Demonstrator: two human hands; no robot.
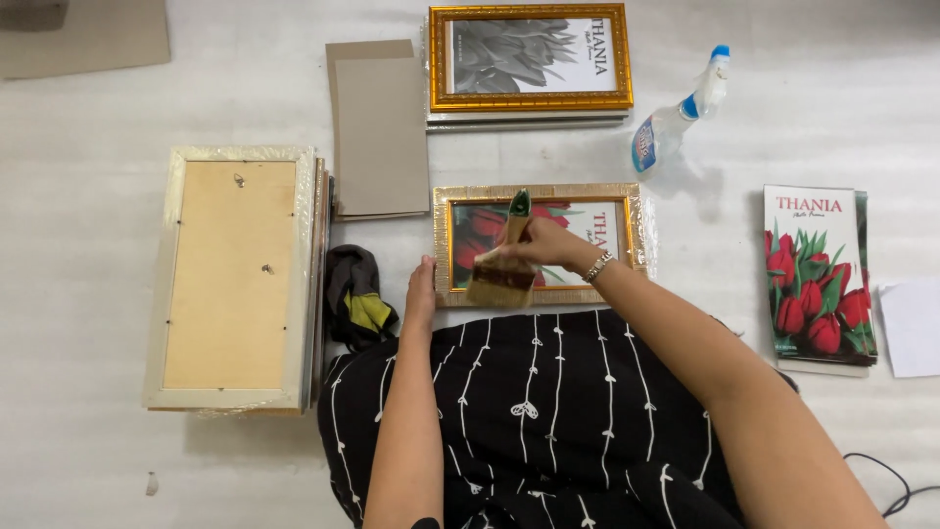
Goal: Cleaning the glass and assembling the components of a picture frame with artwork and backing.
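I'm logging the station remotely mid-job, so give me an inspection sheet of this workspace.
Surface: white floor covering, slightly wrinkled.
Job's things: paintbrush over the pale gold frame holding a red tulip print.
Clutter: dark cloth; spray bottle; grey boards; face-down frame stack; gold frame on a stack; tulip prints; white sheet.
Grippers: right hand grips the paintbrush; left hand rests at the frame's left edge.
Cables: black cable, lower right.
Surroundings: brown cardboard, top left.
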